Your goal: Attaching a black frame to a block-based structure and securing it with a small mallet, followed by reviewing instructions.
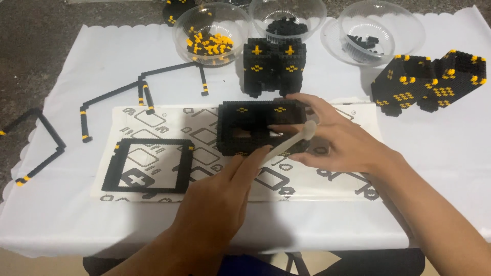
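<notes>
No readable text; instruction sheet (327,184) shows only printed block diagrams, small marks illegible.
</notes>
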